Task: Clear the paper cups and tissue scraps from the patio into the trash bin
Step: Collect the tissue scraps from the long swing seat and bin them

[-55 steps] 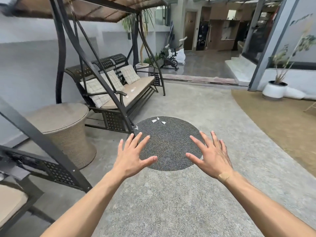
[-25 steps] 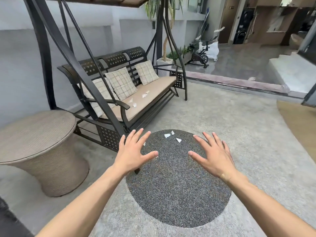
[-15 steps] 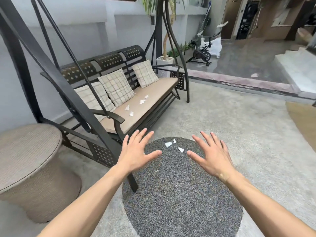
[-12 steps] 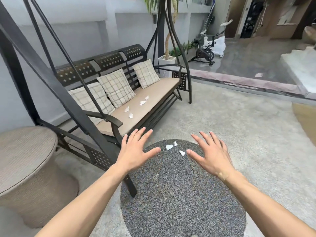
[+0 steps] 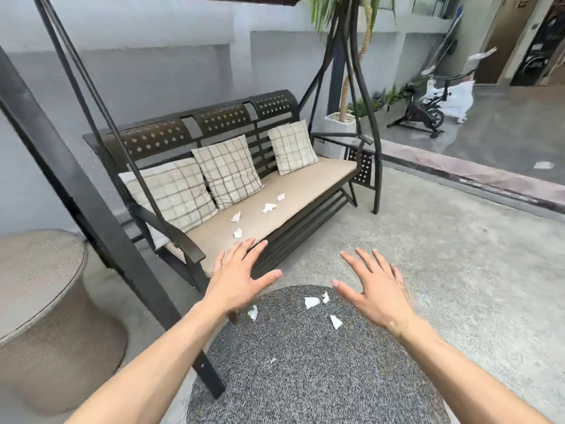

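Note:
Several white tissue scraps (image 5: pixel 312 302) lie on the far part of a round dark gravel patch (image 5: pixel 305 362) in the patio floor. More tissue scraps (image 5: pixel 269 207) rest on the tan seat cushion (image 5: pixel 305 191) of the swing bench. My left hand (image 5: pixel 237 278) hovers, fingers spread and empty, in front of the seat's front edge. My right hand (image 5: pixel 374 289) is also spread and empty, above the patch's far right rim, just right of the floor scraps. No paper cups or trash bin are in view.
The swing's black frame leg (image 5: pixel 122 240) slants down to the floor left of my left arm. A round wicker side table (image 5: pixel 36 286) stands at the left. Plaid pillows (image 5: pixel 227 171) line the bench back. An exercise bike (image 5: pixel 425 105) and a white scrap (image 5: pixel 542 165) lie beyond the step.
I have moved forward toward the swing bench; the bench and the scraps on the gravel patch are nearer. Both hands stay spread and empty, the left now reaching toward the seat edge.

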Tool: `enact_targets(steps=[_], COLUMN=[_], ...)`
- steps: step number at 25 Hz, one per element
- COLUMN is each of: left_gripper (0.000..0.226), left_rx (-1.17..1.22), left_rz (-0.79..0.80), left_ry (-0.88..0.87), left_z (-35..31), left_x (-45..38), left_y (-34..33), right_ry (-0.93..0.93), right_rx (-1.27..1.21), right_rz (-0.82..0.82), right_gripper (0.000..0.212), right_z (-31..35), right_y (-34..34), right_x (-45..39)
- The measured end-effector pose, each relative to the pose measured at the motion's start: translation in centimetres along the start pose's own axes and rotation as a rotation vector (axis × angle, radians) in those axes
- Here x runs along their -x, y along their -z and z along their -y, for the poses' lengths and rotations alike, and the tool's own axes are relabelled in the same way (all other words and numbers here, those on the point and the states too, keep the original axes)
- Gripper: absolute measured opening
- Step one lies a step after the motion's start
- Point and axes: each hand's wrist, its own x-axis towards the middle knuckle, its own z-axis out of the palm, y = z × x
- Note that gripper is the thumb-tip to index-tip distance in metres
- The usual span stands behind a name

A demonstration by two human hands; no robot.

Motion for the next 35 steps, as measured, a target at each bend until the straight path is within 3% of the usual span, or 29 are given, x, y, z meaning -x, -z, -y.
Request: enact_targets(steps=[10, 19, 25, 35], left_gripper=[0.092, 0.088, 0.083, 0.077], left_rx=[-0.004, 0.013, 0.023, 0.014], left_rz=[-0.02, -0.057, -0.036, 0.067], left_ry=[0.15, 0.211, 0.301, 0.532], left_z=[3.1, 11.2, 16.0, 22.1], left_x=[-12.4, -28.4, -34.7, -47.7], left_y=[-3.5, -4.4, -4.8, -9.2], right_ry=[0.104, 0.204, 0.247, 0.38], right_rx=[-0.049, 0.023, 0.026, -0.041], right_rz=[0.055, 0.094, 0.122, 0.214], right_gripper=[0.075, 0.074, 0.071, 0.06], right_z=[-3.8, -1.0, 0.6, 0.5], right_y=[-3.0, -6.5, -9.1, -18.5], right_x=[-16.7, -36.2, -46.8, -66.1])
